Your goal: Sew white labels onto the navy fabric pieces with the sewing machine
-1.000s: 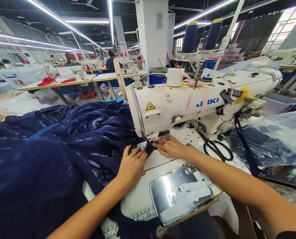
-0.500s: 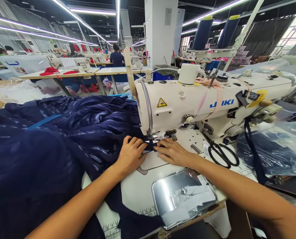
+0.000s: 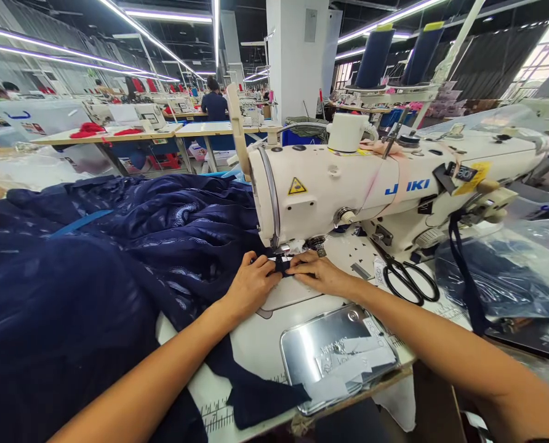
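Navy fabric (image 3: 182, 227) is heaped left of the white sewing machine (image 3: 302, 184), and a piece of it runs under the needle area. My left hand (image 3: 255, 283) is closed on the fabric just left of the presser foot, fingers bent. Right of the foot, my right hand (image 3: 318, 274) pinches the fabric's edge, thumb and fingers together. Both hands rest low over the machine bed, close to each other. A navy strip (image 3: 256, 394) of the fabric hangs toward the table's front edge.
Black scissors (image 3: 410, 280) lie right of my right hand. A metal plate with paper labels (image 3: 334, 354) is set in the table's front. Plastic-wrapped navy cloth (image 3: 500, 277) sits at the right. Two thread cones (image 3: 375, 58) stand behind. A person (image 3: 214, 101) is in the background.
My left hand has moved slightly right, nearer the presser foot, its fingers drawn in more. The fabric's front strip has shifted right with it. The fingers of my right hand are closer together.
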Motion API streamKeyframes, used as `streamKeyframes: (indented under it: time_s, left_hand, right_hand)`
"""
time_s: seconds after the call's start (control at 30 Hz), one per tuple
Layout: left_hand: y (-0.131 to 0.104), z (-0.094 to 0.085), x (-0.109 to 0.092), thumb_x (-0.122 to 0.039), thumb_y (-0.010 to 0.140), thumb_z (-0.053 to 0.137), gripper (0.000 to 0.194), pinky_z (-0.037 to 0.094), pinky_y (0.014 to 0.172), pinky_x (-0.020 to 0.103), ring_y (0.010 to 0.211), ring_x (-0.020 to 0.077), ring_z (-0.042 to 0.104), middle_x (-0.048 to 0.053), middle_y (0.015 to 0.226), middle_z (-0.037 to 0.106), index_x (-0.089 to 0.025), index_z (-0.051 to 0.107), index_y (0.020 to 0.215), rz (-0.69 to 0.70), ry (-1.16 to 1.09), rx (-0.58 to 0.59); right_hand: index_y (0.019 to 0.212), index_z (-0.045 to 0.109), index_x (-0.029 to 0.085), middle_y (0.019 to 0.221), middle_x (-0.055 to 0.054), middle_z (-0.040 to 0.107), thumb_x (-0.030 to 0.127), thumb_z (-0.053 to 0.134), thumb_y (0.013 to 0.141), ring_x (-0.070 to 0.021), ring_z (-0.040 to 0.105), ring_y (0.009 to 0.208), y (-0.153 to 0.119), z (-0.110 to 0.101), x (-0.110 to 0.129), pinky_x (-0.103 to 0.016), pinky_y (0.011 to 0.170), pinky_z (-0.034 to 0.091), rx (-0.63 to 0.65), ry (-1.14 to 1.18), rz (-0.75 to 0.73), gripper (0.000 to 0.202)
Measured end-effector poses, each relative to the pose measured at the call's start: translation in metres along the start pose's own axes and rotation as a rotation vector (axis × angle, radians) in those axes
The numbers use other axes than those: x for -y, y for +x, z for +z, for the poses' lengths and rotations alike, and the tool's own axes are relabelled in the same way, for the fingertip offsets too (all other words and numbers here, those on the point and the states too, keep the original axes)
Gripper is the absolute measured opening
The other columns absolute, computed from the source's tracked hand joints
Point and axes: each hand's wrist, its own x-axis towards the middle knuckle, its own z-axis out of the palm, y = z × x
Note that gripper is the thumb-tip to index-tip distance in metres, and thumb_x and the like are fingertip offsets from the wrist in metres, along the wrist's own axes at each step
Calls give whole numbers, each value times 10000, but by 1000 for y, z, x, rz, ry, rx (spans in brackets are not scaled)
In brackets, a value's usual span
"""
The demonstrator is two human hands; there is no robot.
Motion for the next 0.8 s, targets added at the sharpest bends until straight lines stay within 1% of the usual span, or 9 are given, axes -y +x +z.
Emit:
streamKeyframes:
  time_s: [0.17, 0.23, 0.33, 0.4, 0.57, 0.8]
  left_hand:
    - [-2, -4, 1, -118, 828, 432, 231, 345, 752, 388, 759, 195, 497, 57, 778, 597, -186, 641, 898, 1, -19, 60]
    - [-2, -4, 2, -103, 820, 437, 247, 349, 786, 399, 837, 208, 515, 70, 879, 613, -194, 635, 937, -13, -45, 75]
    - [-4, -2, 3, -82, 818, 421, 282, 342, 854, 415, 985, 221, 511, 82, 1065, 602, -192, 617, 988, -27, -96, 91]
    - [-5, -2, 3, -85, 825, 409, 289, 331, 892, 427, 1027, 218, 513, 84, 1115, 595, -186, 607, 1010, -42, -124, 107]
    - [-10, -4, 3, -82, 836, 385, 312, 299, 944, 446, 1036, 200, 536, 75, 1107, 616, -189, 585, 1052, -69, -169, 132]
    - [-12, -8, 5, -55, 821, 373, 341, 303, 932, 457, 1026, 210, 547, 75, 1101, 622, -187, 582, 1057, -43, -160, 128]
  right_hand:
    - [950, 651, 153, 931, -83, 605, 172, 423, 866, -179, 537, 864, 1, -3, 3, -334, 789, 456, 15, -146, -118, 244]
    - [958, 646, 142, 920, -89, 603, 174, 405, 873, -181, 533, 856, 1, -3, 3, -329, 781, 464, 15, -206, -150, 257]
    - [963, 639, 146, 931, -90, 598, 176, 394, 876, -178, 536, 856, 1, -2, 4, -323, 773, 473, 15, -241, -150, 262]
    - [968, 636, 144, 960, -93, 595, 174, 400, 872, -179, 538, 872, 1, -1, 4, -325, 784, 473, 11, -240, -144, 257]
    - [993, 629, 151, 1016, -93, 592, 176, 411, 868, -186, 539, 910, 0, -1, 5, -334, 814, 469, 24, -229, -123, 253]
    - [1003, 626, 145, 1040, -98, 591, 185, 410, 868, -190, 533, 949, 0, 0, 2, -333, 838, 465, 28, -221, -144, 258]
